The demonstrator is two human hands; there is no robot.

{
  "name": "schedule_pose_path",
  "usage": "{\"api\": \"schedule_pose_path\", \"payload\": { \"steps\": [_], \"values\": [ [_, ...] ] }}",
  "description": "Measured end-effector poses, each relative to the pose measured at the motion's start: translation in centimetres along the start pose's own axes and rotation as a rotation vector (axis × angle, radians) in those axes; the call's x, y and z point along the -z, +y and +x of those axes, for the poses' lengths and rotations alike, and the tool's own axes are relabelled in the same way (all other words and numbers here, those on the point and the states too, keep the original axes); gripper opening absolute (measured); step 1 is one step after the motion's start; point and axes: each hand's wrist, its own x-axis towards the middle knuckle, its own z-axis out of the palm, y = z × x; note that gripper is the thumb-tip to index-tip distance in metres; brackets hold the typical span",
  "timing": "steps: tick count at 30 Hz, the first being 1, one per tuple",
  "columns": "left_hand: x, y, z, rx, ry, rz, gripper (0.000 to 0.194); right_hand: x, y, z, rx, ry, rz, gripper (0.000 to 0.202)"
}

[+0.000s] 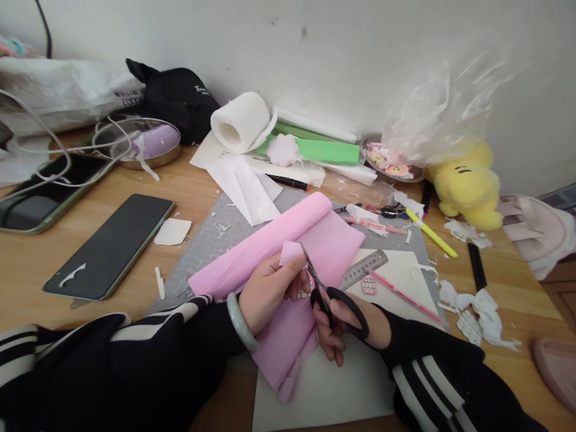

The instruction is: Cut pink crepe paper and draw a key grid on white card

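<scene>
My left hand (272, 288), with a pale bangle at the wrist, pinches a small pink paper piece (290, 252) near the centre. My right hand (335, 327) has its fingers through the handles of black-handled scissors (346, 300). The blades point up and left, right beside the small piece; whether they touch it is hard to tell. Beneath both hands lies a roll of pink crepe paper (261, 246), partly unrolled. A steel ruler (364, 268) and a small pink-outlined drawing (369, 284) rest on white paper (333, 384) to the right.
Two phones (112, 246) (40, 192) lie at left, near a round tin (166, 157). Behind stand a tissue roll (245, 120) and green paper (324, 151). A yellow plush toy (468, 186), a yellow marker (431, 233) and white scraps (481, 312) are at right.
</scene>
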Motion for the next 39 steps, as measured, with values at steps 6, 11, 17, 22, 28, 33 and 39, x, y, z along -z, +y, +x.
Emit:
{"api": "schedule_pose_path", "payload": {
  "steps": [6,11,17,22,28,33,39],
  "values": [
    [-0.06,-0.06,-0.12,0.01,0.005,-0.012,0.037,0.11,0.08,-0.09,-0.001,-0.048,0.006,0.056],
    [-0.17,0.15,-0.16,0.021,-0.006,-0.018,0.036,0.14,0.04,-0.29,0.015,-0.082,0.009,0.059],
    [-0.11,0.24,-0.11,0.008,-0.049,0.025,0.036,0.14,-0.05,-0.23,-0.002,-0.066,0.008,0.059],
    [-0.11,0.17,-0.11,0.012,-0.053,0.011,0.035,0.08,-0.24,-0.08,-0.017,-0.052,-0.008,0.057],
    [-0.08,0.01,-0.11,0.006,-0.054,-0.009,0.035,-0.02,-0.06,-0.09,-0.013,-0.004,-0.028,0.053],
    [-0.09,0.1,-0.21,0.001,-0.035,0.005,0.04,0.04,0.16,-0.06,-0.003,0.006,-0.031,0.053],
    [-0.18,0.2,-0.24,0.001,-0.044,0.034,0.04,-0.09,-0.28,-0.4,0.013,-0.067,-0.023,0.059]
  ]
}}
